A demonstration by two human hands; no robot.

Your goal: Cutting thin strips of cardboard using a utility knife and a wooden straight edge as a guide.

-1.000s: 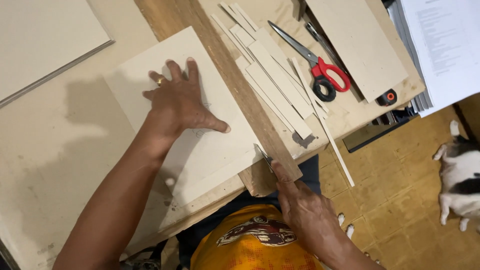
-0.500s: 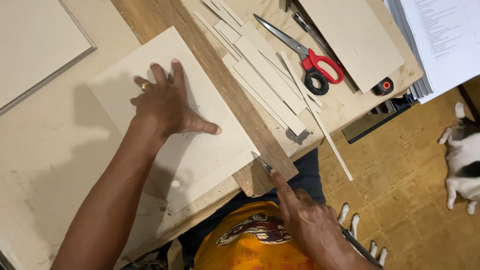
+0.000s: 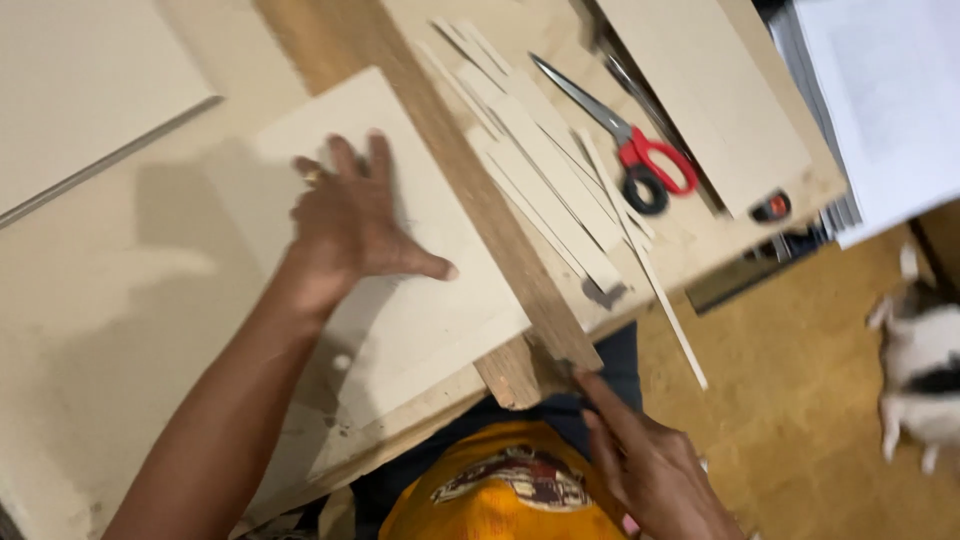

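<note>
My left hand (image 3: 350, 225) lies flat with fingers spread on a pale cardboard sheet (image 3: 440, 320), a ring on one finger and the thumb pointing at a long wooden straightedge (image 3: 470, 190). The straightedge runs diagonally along the sheet's right edge. My right hand (image 3: 650, 470) is just past its near end, off the table's edge. The fingers are closed around a small knife, whose dark tip (image 3: 562, 372) touches the wood's end. The rest of the knife is hidden and blurred.
Several cut cardboard strips (image 3: 540, 170) lie right of the straightedge, beside red-handled scissors (image 3: 640, 160) and a brown board (image 3: 700, 90). A stack of white papers (image 3: 890, 100) overhangs at top right. A black-and-white animal (image 3: 920, 370) lies on the floor. Another large sheet (image 3: 80, 90) is at top left.
My right hand has drawn back toward me, from beside the straightedge's near end to just beyond it. My left hand stays pressed on the sheet.
</note>
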